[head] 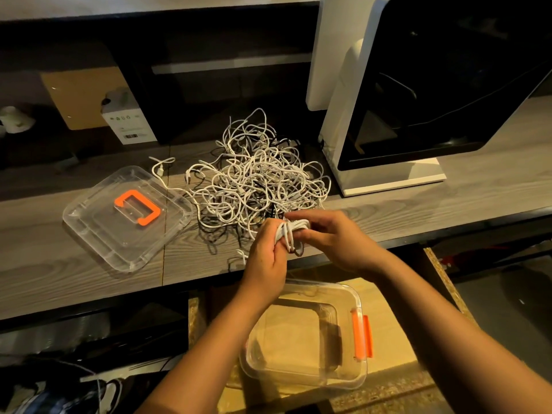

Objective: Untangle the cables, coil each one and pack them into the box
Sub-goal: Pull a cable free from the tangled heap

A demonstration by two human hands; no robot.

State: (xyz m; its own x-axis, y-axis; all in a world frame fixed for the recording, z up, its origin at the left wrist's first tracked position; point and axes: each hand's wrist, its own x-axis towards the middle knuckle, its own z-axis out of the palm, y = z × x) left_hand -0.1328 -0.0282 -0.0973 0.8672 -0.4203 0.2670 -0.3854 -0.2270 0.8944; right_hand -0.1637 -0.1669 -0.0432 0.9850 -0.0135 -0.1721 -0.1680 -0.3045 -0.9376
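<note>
Both hands are up at the near edge of the desk (74,273), and between them sits the coil (291,234), a small white bundle whose long axis runs roughly left to right, from one palm to the other. The left hand (264,249) has its fingers curled round the coil's left end, a full grip. The right hand (325,234) pinches the other end with thumb and fingertips, looking like it is tucking a last turn. The tangle (257,180) lies just beyond the knuckles, away from the person, with loose strands running close under the left hand (whether one is joined to the coil, I cannot tell). Now the relation that matters: the box (298,348) stands open on a lower surface, below the hands and back toward the person, partly under the left forearm, nothing in it that I can see. So the drop looks like down and inward, and the left hand, with the firmer hold, seems best placed to carry it. The lid (128,216) rests on the desk well off to the left, out of the way.
</note>
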